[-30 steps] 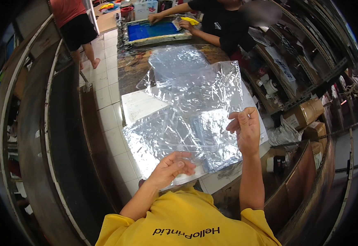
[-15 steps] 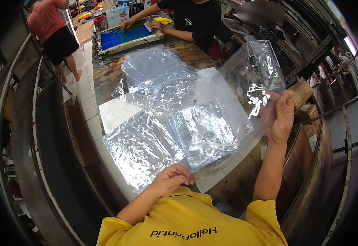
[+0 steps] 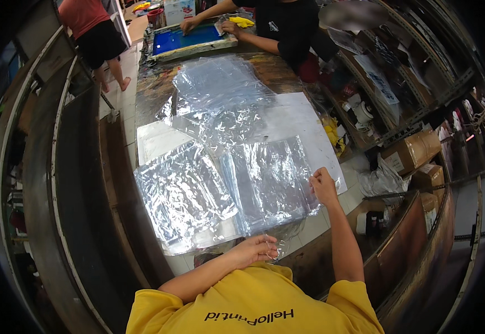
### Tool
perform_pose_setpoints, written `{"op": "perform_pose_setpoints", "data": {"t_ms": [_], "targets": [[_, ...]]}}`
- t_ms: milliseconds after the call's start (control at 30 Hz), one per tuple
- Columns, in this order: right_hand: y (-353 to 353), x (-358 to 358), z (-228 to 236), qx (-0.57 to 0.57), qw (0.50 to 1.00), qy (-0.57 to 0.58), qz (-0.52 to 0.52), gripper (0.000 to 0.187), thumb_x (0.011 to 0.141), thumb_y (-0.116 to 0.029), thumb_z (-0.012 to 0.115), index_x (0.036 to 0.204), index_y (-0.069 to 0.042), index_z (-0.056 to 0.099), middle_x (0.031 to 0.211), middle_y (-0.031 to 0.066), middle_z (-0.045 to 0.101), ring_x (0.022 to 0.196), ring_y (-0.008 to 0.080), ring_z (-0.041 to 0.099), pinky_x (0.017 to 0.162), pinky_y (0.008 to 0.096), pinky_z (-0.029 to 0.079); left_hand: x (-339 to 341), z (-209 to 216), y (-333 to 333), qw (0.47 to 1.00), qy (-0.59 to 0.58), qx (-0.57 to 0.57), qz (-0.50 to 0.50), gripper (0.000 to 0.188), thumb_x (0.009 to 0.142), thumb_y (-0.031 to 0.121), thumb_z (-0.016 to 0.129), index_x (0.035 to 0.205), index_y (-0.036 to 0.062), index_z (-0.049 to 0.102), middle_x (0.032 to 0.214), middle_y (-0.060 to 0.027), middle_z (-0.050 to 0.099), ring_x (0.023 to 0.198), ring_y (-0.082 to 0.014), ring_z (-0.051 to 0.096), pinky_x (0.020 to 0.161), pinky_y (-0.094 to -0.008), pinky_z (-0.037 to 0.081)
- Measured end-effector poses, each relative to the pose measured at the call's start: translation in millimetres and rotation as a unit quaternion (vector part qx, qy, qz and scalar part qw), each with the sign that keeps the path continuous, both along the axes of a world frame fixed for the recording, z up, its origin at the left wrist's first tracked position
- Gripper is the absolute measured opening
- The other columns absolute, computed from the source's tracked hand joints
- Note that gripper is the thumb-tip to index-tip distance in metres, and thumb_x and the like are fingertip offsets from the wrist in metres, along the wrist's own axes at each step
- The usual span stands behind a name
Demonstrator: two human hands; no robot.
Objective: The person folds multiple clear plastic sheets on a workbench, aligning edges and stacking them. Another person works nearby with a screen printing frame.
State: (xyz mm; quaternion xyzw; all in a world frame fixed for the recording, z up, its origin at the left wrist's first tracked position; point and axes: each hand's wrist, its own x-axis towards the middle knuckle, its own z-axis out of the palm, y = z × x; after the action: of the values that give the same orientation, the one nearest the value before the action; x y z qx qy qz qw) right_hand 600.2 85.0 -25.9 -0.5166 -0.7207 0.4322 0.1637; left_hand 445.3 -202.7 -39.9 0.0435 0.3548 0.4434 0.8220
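My right hand (image 3: 323,186) pinches the right edge of a clear plastic bag (image 3: 273,178) that lies flat on top of the right pile. My left hand (image 3: 255,249) grips the near edge of the same bag at the table's front edge. A second pile of crinkled clear bags (image 3: 182,196) lies just to the left, touching it. Both piles rest on white sheets (image 3: 301,118) on the long dark table (image 3: 152,92).
More loose clear bags (image 3: 220,89) are spread farther up the table. At the far end a person in black works on a blue printing frame (image 3: 189,39). Another person (image 3: 93,28) stands on the tiled floor at left. Cardboard boxes (image 3: 415,153) and shelves line the right.
My right hand, which held a clear bag up in the air to the right, has come down and laid it flat on the right pile. My left hand stayed at the near edge.
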Motion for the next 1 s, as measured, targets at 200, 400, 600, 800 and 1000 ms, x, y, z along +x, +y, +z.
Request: {"op": "perform_pose_setpoints", "data": {"t_ms": [200, 400, 600, 800, 1000], "targets": [[18, 10, -30, 0.097, 0.995, -0.029, -0.001, 0.024, 0.087, -0.011, 0.062, 0.106, -0.001, 0.050, 0.074, 0.0134, 0.063, 0.066, 0.0270, 0.063, 0.065, 0.0400, 0.049, 20, -26, -13, 0.962, 0.233, 0.137, -0.046, 0.053, 0.097, 0.021, 0.061, 0.141, -0.0016, 0.041, 0.134, -0.0170, 0.053, 0.123, -0.0257, 0.056, 0.104, -0.0330, 0.045], [-6, -13, 3, 0.470, 0.875, -0.098, 0.058, 0.028, 0.088, -0.008, 0.062, 0.112, 0.001, 0.052, 0.086, 0.0172, 0.063, 0.077, 0.0326, 0.062, 0.070, 0.0420, 0.049, -58, 33, -64, 0.911, 0.392, 0.100, 0.084, 0.039, 0.097, 0.029, 0.058, 0.128, 0.0058, 0.059, 0.108, -0.0121, 0.066, 0.094, -0.0172, 0.062, 0.084, -0.0312, 0.050], [-113, -130, 39, 0.059, 0.968, 0.046, 0.241, 0.034, 0.089, -0.022, 0.069, 0.108, 0.003, 0.058, 0.093, 0.0171, 0.066, 0.081, 0.0253, 0.066, 0.070, 0.0365, 0.053, -158, -8, -124, 0.484, 0.830, -0.099, 0.260, 0.058, 0.078, 0.017, 0.073, 0.127, -0.0048, 0.051, 0.121, -0.0225, 0.053, 0.113, -0.0388, 0.050, 0.097, -0.0431, 0.042], [-171, -214, 18, 0.248, 0.900, -0.192, 0.302, 0.040, 0.084, -0.023, 0.072, 0.109, 0.005, 0.058, 0.100, 0.0238, 0.065, 0.090, 0.0388, 0.066, 0.077, 0.0479, 0.052, -165, -39, -136, 0.538, 0.779, -0.081, 0.311, 0.072, 0.081, 0.021, 0.075, 0.138, -0.0061, 0.039, 0.120, -0.0234, 0.048, 0.113, -0.0387, 0.050, 0.097, -0.0418, 0.043], [-150, -215, -16, 0.229, 0.930, -0.074, 0.278, 0.022, 0.083, -0.010, 0.070, 0.100, 0.001, 0.060, 0.081, 0.0191, 0.068, 0.075, 0.0373, 0.067, 0.070, 0.0432, 0.052, -164, -38, -139, 0.588, 0.728, -0.090, 0.341, 0.074, 0.084, 0.022, 0.073, 0.139, -0.0092, 0.036, 0.118, -0.0255, 0.050, 0.111, -0.0407, 0.051, 0.097, -0.0426, 0.042]]}}
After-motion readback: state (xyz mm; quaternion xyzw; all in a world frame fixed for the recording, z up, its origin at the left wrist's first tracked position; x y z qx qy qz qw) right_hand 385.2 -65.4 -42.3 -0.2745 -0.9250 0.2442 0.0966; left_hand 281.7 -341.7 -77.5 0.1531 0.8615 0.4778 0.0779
